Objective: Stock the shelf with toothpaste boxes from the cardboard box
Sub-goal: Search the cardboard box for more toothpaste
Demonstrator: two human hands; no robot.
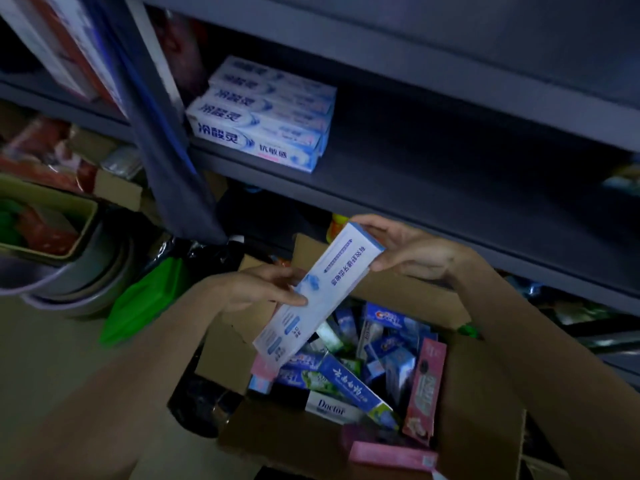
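Toothpaste boxes of white-and-blue card (pixel 266 112) already sat stacked on the grey metal shelf (pixel 433 188) — one more long white box (pixel 317 296) was pinched between left hand (pixel 266 285) and right hand (pixel 412 251), above the brown cardboard box (pixel 481 403), which held many more.

I count 2 hands (pixel 263 284) | 1 held toothpaste box (pixel 318 292) | 4 stacked white boxes (pixel 263 112) on shelf (pixel 415 188) | 1 cardboard box (pixel 481 410)
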